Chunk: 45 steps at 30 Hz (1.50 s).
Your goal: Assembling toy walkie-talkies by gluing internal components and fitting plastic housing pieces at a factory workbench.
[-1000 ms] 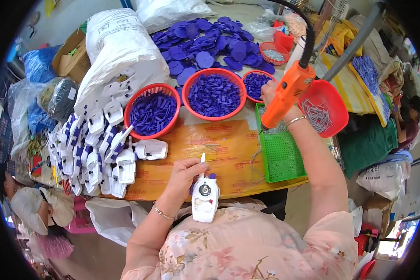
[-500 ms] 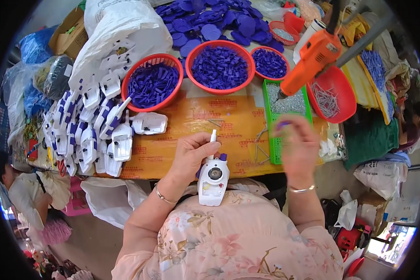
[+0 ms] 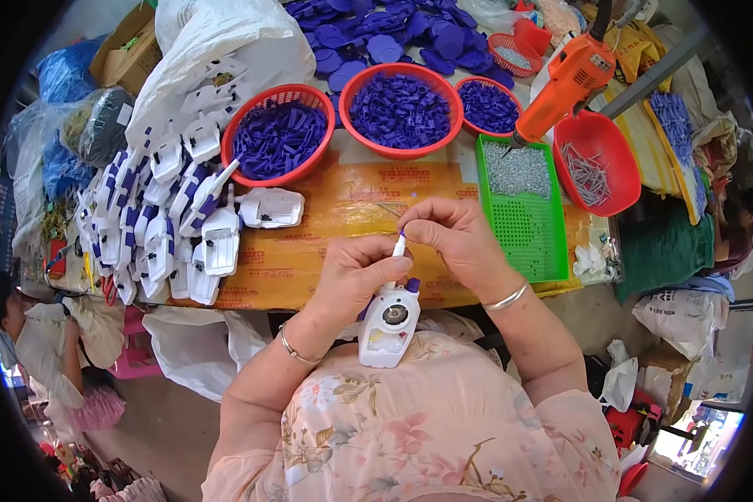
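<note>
My left hand (image 3: 351, 280) is closed around the narrow neck of a white plastic housing (image 3: 382, 345), which stands upright against my floral top. A round black part (image 3: 395, 315) sits in its face above an open cavity, and a purple tab (image 3: 412, 285) sticks up at its shoulder. With thumb and forefinger, my right hand (image 3: 460, 244) pinches a small purple plastic piece (image 3: 402, 234) at the tip of the neck. Fingers mostly cover that piece, so its shape is hard to make out.
Red baskets (image 3: 281, 174) of purple parts line the table's far side. A green basket (image 3: 523, 279) of small screws and a red tray (image 3: 630, 197) of metal pins stand right, under a hanging orange electric screwdriver (image 3: 567, 88). Several white housings (image 3: 221, 243) are piled left.
My right hand has come left from beside the green basket to the neck's tip, bringing the small purple piece. The left hand still holds the housing. The view has shifted slightly.
</note>
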Each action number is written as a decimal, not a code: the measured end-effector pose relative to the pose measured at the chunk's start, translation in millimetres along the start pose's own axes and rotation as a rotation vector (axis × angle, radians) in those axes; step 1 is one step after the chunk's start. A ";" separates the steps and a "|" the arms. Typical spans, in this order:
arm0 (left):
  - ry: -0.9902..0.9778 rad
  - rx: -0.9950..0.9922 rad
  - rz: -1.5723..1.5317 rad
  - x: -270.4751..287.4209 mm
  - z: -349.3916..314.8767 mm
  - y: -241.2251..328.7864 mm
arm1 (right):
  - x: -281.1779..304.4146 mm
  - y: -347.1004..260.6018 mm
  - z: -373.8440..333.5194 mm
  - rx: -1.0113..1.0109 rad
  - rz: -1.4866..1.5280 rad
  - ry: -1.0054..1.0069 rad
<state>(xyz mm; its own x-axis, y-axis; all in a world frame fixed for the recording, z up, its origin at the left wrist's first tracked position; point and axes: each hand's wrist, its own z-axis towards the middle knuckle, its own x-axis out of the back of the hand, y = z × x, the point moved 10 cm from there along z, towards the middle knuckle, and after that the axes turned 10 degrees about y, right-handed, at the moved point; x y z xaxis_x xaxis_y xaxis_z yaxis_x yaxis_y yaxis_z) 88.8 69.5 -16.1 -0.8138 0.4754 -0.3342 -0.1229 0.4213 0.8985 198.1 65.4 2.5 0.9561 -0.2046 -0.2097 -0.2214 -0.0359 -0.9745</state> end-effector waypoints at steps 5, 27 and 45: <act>-0.034 -0.033 0.086 -5.0 -2.7 -1.2 | -2.4 -0.8 1.7 -0.020 -0.063 -0.143; 0.365 -0.161 -0.394 75.4 15.2 12.8 | -46.5 62.8 -51.8 -0.357 0.054 -0.251; 0.103 0.171 -0.759 85.9 21.4 -54.4 | -117.4 -37.8 115.3 0.912 -1.125 -0.108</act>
<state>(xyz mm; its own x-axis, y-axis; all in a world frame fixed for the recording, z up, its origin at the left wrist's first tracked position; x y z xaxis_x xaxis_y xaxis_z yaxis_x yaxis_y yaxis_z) 37.8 103.9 -99.8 -0.5919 -0.0607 -0.8037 -0.5843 0.7192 0.3760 116.3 203.5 54.8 0.5571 -0.4137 0.7201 0.7982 0.5062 -0.3266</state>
